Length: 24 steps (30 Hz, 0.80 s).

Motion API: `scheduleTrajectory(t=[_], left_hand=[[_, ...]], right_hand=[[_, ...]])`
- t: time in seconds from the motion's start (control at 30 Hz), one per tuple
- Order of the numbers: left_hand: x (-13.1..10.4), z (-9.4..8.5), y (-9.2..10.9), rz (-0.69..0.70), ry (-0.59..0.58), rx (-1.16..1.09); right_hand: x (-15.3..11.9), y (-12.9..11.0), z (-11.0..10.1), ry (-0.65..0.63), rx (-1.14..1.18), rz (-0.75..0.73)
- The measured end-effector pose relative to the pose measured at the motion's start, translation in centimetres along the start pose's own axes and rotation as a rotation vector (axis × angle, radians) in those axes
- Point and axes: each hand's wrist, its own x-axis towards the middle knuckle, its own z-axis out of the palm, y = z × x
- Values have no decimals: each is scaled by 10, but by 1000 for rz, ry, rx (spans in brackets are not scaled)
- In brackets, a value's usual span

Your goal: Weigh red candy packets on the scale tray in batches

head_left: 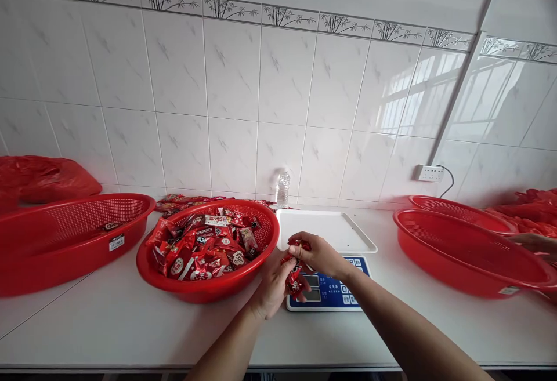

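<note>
White tiled wall behind, white counter [108,317] below. Left hand [275,285] and right hand [319,255] both closed on red candy packets [295,274], held over scale [325,291] near counter's front edge, beside heaped red basket [209,250].

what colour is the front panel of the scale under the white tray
Blue, with white keys and a grey display; the scale's front panel shows best in the head view, partly behind the hands holding red sweets.

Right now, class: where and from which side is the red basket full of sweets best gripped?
Grip the basket by its rolled rim, both hands at opposite ends, coming from above. The rim juts out as a lip, the wall is perforated, and the heaped sweets probably make it heavy. Its right edge sits near the scale.
</note>
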Motion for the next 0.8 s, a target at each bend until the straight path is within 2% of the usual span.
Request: scheduleTrajectory(t=[0.1,0.2,0.33,0.5,0.6,0.67,0.73,0.8], left_hand=[[0,-1,-4,-1,-2,69],[-2,-1,-3,-41,-84,145],[-3,1,0,-132,-157,208],[-1,2,0,-136,-187,239],[0,2,-1,-109,-234,251],[0,3,0,-108,-255,240],[-1,3,2,-117,-254,226],[-2,3,5,-114,-232,208]], right_hand=[[-9,-2,1,33,-25,-14],[-19,0,-2,113,-58,-9],[-30,9,-19,197,-79,21],[-46,14,-36,109,-40,65],[-53,10,-30,6,-17,70],[-56,6,-24,-3,-26,63],[-57,4,-23,64,-52,46],[-56,5,-32,164,-76,40]])
